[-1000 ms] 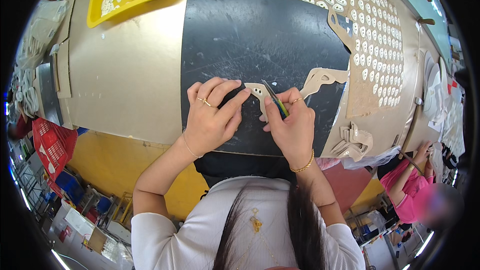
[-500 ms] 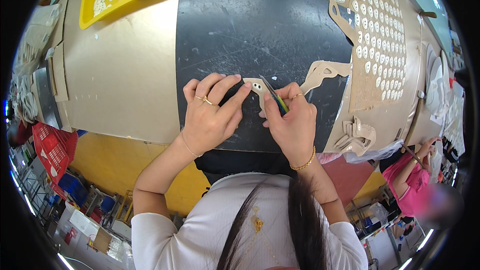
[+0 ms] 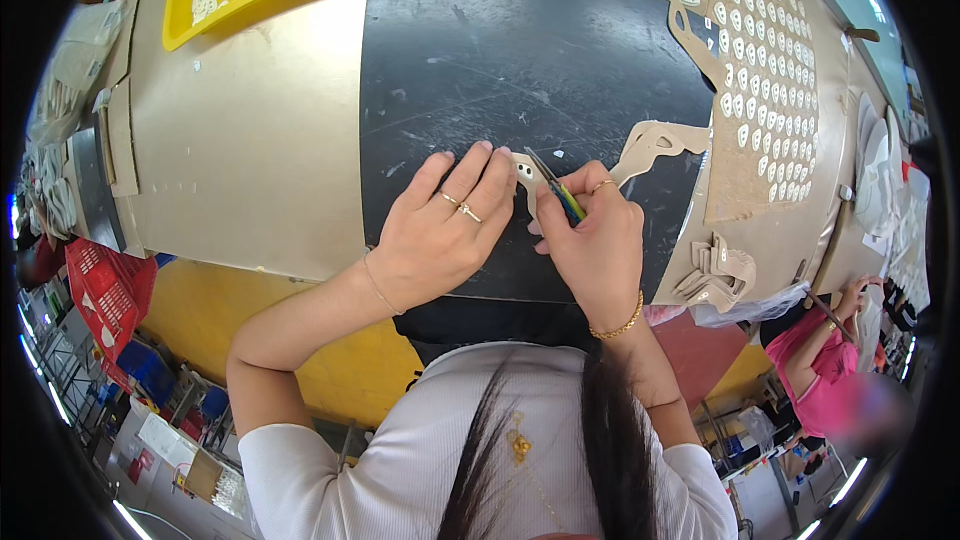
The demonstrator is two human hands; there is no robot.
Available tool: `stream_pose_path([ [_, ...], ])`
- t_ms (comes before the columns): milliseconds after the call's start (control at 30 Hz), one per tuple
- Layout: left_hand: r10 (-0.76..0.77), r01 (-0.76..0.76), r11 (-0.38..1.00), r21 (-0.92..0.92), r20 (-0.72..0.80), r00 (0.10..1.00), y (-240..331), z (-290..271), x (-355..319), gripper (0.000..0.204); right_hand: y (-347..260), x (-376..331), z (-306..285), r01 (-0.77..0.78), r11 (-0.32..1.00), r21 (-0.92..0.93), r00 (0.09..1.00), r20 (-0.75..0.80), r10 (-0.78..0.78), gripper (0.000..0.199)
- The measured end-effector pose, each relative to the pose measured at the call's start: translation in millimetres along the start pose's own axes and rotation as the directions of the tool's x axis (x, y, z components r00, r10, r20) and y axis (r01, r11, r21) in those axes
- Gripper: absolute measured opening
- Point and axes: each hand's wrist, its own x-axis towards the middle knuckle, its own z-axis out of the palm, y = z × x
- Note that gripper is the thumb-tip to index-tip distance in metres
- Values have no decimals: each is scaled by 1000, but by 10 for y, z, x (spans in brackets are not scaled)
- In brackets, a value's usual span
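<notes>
My left hand (image 3: pixel 452 218) lies with its fingers stretched out over the black mat (image 3: pixel 470 50), fingertips at the left edge of a beige cut-out piece (image 3: pixel 533 198). A small white patch with dark holes (image 3: pixel 525 170) sits at that piece's upper end. Tweezers (image 3: pixel 556 189) with a green and yellow grip are pinched in my right hand (image 3: pixel 598 240), their points just right of the patch. Part of the beige piece is hidden under my right fingers. Beyond that hand lies another curved beige piece (image 3: pixel 650 143), and a similar one (image 3: pixel 694 48) rests farther off at the mat's right edge.
Rows of white patches (image 3: pixel 770 90) cover a brown sheet at the right. Stacked beige pieces (image 3: pixel 722 272) lie near the table's front edge. A yellow tray (image 3: pixel 262 2) holds white pieces and a plastic bag. At far right works a person in pink (image 3: pixel 815 365).
My left hand's fingers have straightened and drawn together beside the beige piece, its elbow swinging outward. The tweezers stay near the patch. The whole view has shifted slightly.
</notes>
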Motion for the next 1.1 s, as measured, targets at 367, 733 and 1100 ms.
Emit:
stream_pose_path([
  [367, -31, 35, 998, -59, 69, 997, -13, -60, -24, 30, -17, 11, 3, 12, 996, -93, 1000, -4, -12, 20],
  [733, -37, 42, 998, -53, 86, 996, 1, -47, -53, 27, -114, -27, -118, -4, 995, -100, 1000, 23, 6, 14],
  [1100, -10, 11, 1000, -25, 53, 999, -33, -42, -71, 29, 336, -18, -382, 806, 443, -393, 569, 308, -762, 34],
])
